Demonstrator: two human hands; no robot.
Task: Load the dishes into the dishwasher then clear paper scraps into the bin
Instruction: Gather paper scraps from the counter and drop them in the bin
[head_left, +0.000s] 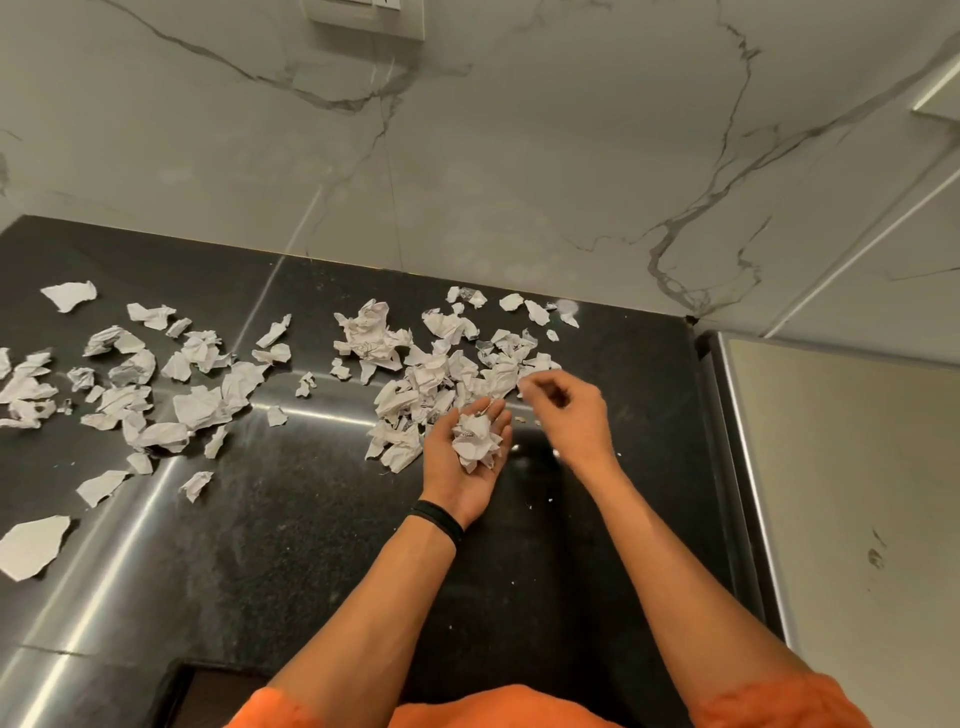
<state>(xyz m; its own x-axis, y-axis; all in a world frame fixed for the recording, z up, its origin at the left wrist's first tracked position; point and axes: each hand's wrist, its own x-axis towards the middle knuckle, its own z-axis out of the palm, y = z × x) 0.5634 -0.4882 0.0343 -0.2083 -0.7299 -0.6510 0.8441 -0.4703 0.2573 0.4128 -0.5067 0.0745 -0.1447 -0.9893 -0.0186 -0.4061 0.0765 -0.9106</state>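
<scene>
Right now the step in hand looks like gathering: the left hand (451, 470) lies palm up over the tabletop (311, 530), its grip loose and open, fingers only lightly cupped under a wad (475, 441) of crumpled paper that rests in the palm. The right hand (571, 415) hovers just beside it with curled fingers at the near fringe of the main heap of paper scraps (447, 374). It is blurred, so I cannot tell whether its grip has pinched a piece or is empty.

That heap sits toward the back right corner of the tabletop. A second, looser scatter (130, 384) spreads along toward the left edge, and one large piece (31, 545) lies near the front left. No bin shows in view, nor any dishwasher.

To do this well, I would judge it better to sweep than to pick:
- Drag the heap with the side of the right hand into the cupped left palm held low at the tabletop.
- Close the left fingers over the wad before it overfills; light, springy paper will likely spill out otherwise.
- Work from the right corner leftward, so nothing gets pushed off an edge.
- Tiny white crumbs near the hands will probably need a final wipe.
</scene>
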